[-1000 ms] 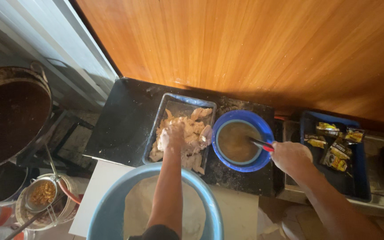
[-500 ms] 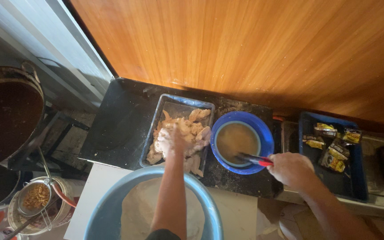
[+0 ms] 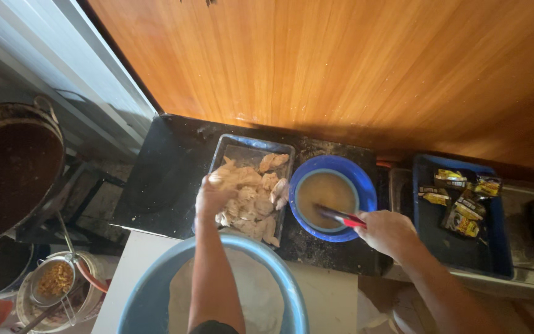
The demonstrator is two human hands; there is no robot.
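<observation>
Left hand (image 3: 212, 198) low in the middle of the frame, fingers curled onto pale raw meat pieces (image 3: 251, 195) heaped in a rectangular metal tray (image 3: 242, 150); seemingly grasping one piece at the tray's left edge, though hard to tell from this angle. Right hand (image 3: 387, 232) lower right of centre, clenched around red-handled tongs (image 3: 341, 216), tips dipping into murky brownish liquid inside a blue bowl (image 3: 356, 179). Bowl just right of the tray, nearly touching it, both on a dark tabletop (image 3: 168, 167) at mid-frame. Wide light-blue basin (image 3: 149, 291) at the bottom centre, whitish coating inside, left forearm crossing over it. Dark blue crate (image 3: 465, 247) at the right, well apart from the bowl, with small yellow-and-black packets (image 3: 461, 204) lying in it. Big dark pot (image 3: 7, 173) of brown liquid at the left edge, a wire strainer (image 3: 54, 281) holding golden crumbs below it in the lower left. Orange wooden wall (image 3: 341, 62) across the upper frame.
</observation>
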